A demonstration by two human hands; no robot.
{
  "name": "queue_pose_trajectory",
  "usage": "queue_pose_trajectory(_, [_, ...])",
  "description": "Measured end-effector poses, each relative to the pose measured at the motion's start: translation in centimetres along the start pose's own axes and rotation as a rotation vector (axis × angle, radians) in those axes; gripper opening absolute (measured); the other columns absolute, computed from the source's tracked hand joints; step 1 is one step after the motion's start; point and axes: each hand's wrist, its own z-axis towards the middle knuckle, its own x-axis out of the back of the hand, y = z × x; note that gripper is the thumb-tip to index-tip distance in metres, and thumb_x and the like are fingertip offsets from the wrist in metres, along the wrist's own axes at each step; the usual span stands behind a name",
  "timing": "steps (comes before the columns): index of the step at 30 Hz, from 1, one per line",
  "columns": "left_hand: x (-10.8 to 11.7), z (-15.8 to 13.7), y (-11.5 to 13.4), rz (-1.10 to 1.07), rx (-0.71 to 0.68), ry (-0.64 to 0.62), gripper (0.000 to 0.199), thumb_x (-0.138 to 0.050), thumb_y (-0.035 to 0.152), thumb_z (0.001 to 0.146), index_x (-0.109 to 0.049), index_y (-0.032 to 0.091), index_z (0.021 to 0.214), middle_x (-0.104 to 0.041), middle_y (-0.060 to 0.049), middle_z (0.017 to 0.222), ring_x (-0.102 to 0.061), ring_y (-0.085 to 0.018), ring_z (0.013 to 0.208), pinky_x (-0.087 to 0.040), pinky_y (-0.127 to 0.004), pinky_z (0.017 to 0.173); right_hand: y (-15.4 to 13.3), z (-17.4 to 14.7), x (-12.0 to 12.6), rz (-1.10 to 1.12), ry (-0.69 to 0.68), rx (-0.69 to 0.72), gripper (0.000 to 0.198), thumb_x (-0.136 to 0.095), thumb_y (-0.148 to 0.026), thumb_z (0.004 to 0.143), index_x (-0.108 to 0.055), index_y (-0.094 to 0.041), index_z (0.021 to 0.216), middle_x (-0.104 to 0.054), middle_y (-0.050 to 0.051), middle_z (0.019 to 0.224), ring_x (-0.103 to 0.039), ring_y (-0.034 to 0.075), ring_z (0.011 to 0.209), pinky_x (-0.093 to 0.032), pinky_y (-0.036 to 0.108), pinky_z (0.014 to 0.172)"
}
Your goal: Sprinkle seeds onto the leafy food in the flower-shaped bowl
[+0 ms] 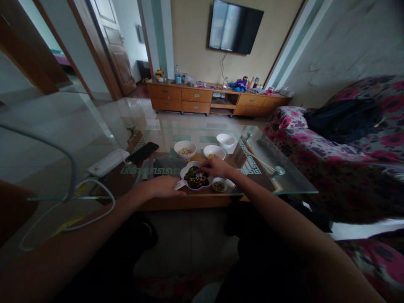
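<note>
A pale, flower-shaped bowl with a short handle holds dark green chopped food and sits near the front edge of the glass table. My left hand is at the handle, its fingers closed about it. Over the bowl's right side, my right hand pinches a small pale utensil whose end goes into the greens; its exact kind is hard to see. Beside the bowl stands a small dish of dark bits. Behind are a white bowl of yellowish pieces and another of pale pieces.
A third white bowl stands farther back. Chopsticks lie to the right on the glass table. At left are a black phone, a white power strip and a looping cable. A flowered sofa stands at right.
</note>
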Motion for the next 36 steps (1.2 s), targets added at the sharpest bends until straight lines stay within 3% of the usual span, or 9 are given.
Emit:
queue_pose_trajectory(15, [-0.03,0.01,-0.10,-0.037,-0.024,0.008,0.053,-0.059,0.060,0.090,-0.067,0.021,0.126,-0.071,-0.011,0.125,-0.068,-0.029,0.108,-0.049,-0.037,0.096,0.07,-0.08,0.04,0.025,0.010,0.045,0.027,-0.058,-0.029,0.100,-0.081,-0.017,0.103,-0.079,0.008,0.089,-0.063,0.015,0.068,-0.042,0.030,0.064])
queue_pose_trajectory(24, [-0.39,0.32,-0.64,-0.041,-0.040,0.020,0.053,-0.060,0.060,0.090,-0.068,0.023,0.127,-0.072,-0.010,0.122,-0.068,-0.028,0.105,-0.050,-0.037,0.097,-0.52,-0.22,0.42,0.026,0.011,-0.024,0.025,-0.060,-0.027,0.099,-0.081,-0.017,0.108,-0.080,0.008,0.093,-0.063,0.015,0.069,-0.043,0.030,0.065])
queue_pose_trajectory(36, [-0.42,0.26,-0.68,-0.049,-0.025,0.010,0.057,-0.058,0.064,0.089,-0.067,0.021,0.125,-0.071,-0.012,0.123,-0.067,-0.029,0.106,-0.050,-0.039,0.097,-0.30,-0.03,0.26,0.025,0.008,-0.007,0.026,-0.059,-0.027,0.100,-0.081,-0.016,0.106,-0.080,0.008,0.093,-0.064,0.015,0.071,-0.044,0.029,0.067])
